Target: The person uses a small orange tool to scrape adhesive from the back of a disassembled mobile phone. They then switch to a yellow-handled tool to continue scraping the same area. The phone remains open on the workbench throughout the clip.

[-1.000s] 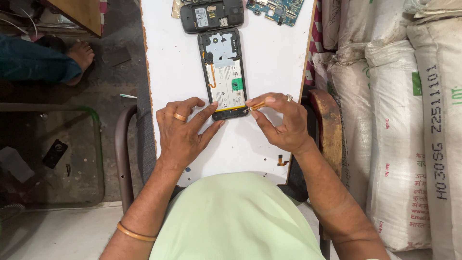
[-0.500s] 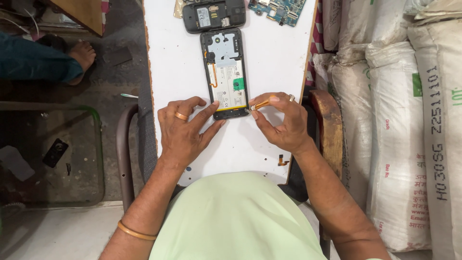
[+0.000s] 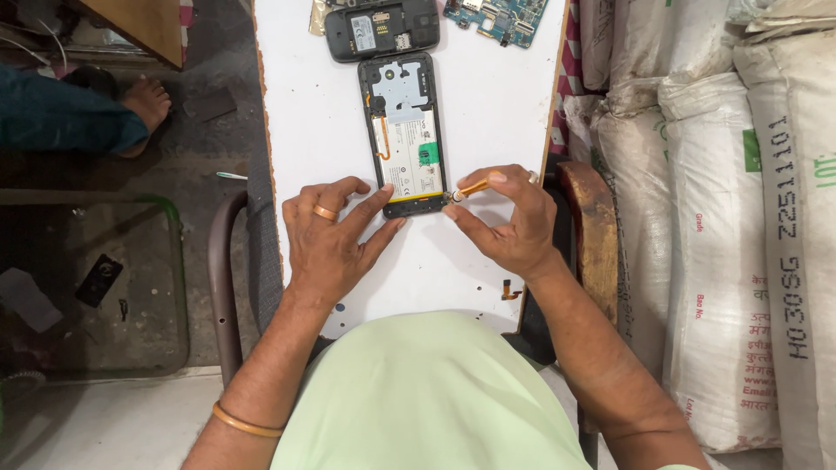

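1. Left hand: a gold ring on one finger; a thin gold bangle round the bare forearm near the bottom edge.
2. Right hand: a small pale ring on one finger; forearm bare, no sleeve in view.
3. Torso: a plain pale-green garment, smooth, without print.

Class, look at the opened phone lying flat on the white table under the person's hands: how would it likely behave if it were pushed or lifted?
The opened phone looks flat and stiff, so it would probably slide rather than roll or tip; the left hand steadies its lower edge. With the back off, its orange ribbon cable looks thin and floppy, so likely fragile. The table looks smooth, so it may slip.
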